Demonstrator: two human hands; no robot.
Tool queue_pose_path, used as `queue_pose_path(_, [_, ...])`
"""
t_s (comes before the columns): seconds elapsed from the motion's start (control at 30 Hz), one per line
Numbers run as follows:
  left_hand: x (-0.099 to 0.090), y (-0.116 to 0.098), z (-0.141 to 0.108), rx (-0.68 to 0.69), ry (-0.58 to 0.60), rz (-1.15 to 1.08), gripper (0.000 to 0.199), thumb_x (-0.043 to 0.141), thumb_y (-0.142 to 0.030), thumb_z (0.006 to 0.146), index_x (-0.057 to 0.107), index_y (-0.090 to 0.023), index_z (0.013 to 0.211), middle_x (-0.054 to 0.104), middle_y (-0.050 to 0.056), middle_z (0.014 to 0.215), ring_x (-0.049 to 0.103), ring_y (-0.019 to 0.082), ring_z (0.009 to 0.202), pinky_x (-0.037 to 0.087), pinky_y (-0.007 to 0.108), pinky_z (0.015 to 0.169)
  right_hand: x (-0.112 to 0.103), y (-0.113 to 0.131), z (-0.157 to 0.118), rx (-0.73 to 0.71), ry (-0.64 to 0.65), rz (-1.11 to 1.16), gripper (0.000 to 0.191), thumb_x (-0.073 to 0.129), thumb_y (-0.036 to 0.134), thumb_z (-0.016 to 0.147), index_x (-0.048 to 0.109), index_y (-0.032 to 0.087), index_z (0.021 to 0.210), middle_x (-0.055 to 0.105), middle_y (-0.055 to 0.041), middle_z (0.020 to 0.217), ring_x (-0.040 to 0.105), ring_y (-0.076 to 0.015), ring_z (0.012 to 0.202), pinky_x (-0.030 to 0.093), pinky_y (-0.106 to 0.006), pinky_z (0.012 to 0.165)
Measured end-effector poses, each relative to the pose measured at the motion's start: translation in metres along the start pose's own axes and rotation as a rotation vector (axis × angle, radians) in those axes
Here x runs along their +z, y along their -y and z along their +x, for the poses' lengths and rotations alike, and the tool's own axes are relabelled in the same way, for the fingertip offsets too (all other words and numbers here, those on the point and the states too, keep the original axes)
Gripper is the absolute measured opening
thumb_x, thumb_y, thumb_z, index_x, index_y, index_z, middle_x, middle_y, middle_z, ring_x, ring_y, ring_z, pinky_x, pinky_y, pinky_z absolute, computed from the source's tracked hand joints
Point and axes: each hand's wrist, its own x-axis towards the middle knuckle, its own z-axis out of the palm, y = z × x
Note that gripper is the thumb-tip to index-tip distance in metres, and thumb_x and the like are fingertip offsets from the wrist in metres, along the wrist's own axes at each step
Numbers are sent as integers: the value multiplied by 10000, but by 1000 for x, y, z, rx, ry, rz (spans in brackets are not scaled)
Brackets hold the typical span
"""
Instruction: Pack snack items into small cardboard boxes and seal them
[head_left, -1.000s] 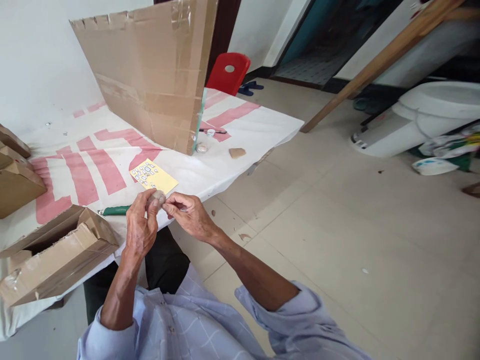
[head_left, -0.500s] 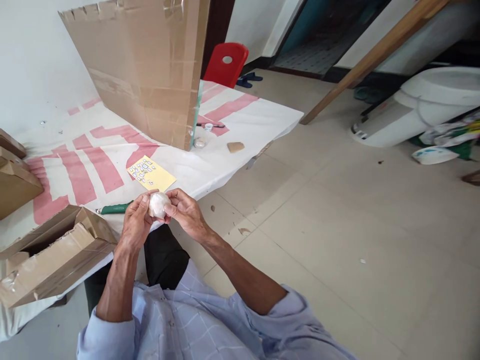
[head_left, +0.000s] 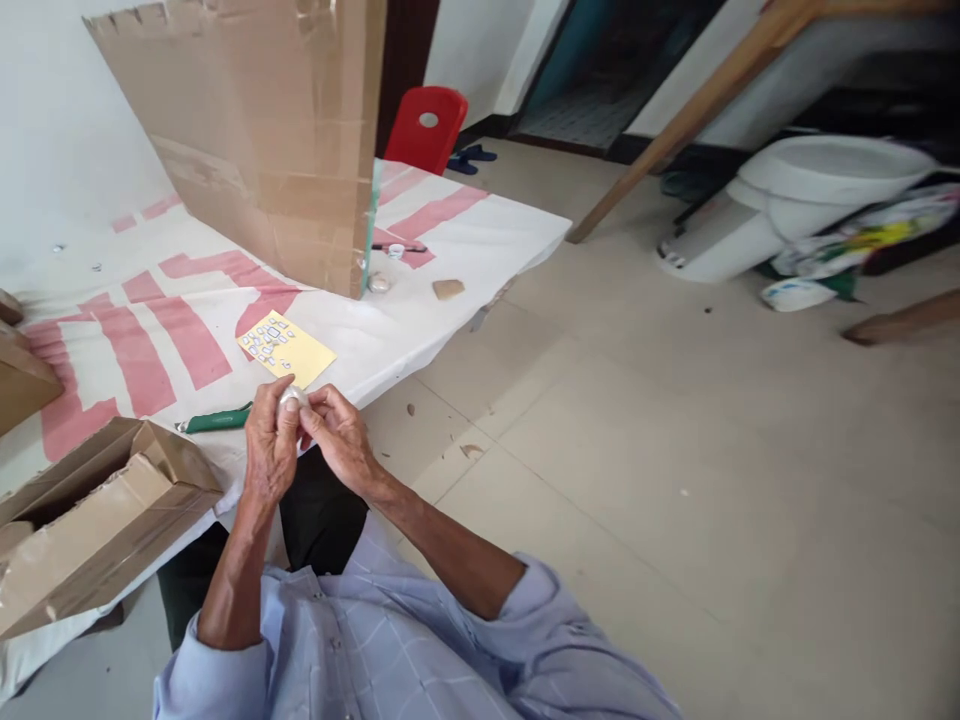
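Observation:
A small whitish ball [head_left: 293, 397] is held between both hands above the table's front edge. My left hand [head_left: 271, 440] wraps round its left side, thumb across it. My right hand [head_left: 341, 435] grips it from the right with bent fingers. Just beyond the hands lies a yellow card [head_left: 307, 357] with small outlined pieces on its left part. A green-handled tool [head_left: 217, 420] rests to the left of my left hand.
An open cardboard box [head_left: 112, 540] stands at the lower left, and a tall cardboard sheet [head_left: 262, 140] rises from the table [head_left: 495, 235]. Near its foot are a round whitish lump [head_left: 379, 282] and a tan piece [head_left: 448, 289]. A red chair [head_left: 426, 130] stands behind.
The view has shifted, so the table, chair and bucket sit further left. My fingers have closed further round the ball, and less of it shows.

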Motion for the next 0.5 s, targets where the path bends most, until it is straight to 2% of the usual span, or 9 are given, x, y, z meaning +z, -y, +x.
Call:
queue_pose_path(0.1, [-13,6,3,5,83,51,445,496,-552,1130,725,-209,1296,737,68,1039,711,231,930,576,374,870,4,-10,-2,45,45,68,649,759,867,826,542,274,975,653,51,718,684,-168,648,549,-297,598])
queue_pose_path(0.23, [-22,5,6,73,87,99,376,557,-515,1100,745,-222,1241,759,86,1152,717,252,1030,568,388,934,8,-15,-6,87,59,138,664,727,898,831,559,271,969,656,42,755,688,-162,676,571,-301,635])
queue_pose_path(0.4, [-24,-3,11,182,120,155,209,662,-406,1029,756,-230,965,726,30,866,682,212,771,528,339,742,-3,-7,-10,185,111,150,732,671,967,808,578,245,890,680,7,782,717,-170,722,562,-285,641])
queue_pose_path(0.5, [-22,-8,14,228,195,206,184,653,-338,1010,760,-217,922,725,57,834,678,221,750,533,344,726,-12,-6,-9,247,121,159,752,706,964,781,607,225,878,668,5,755,697,-159,693,552,-276,633])
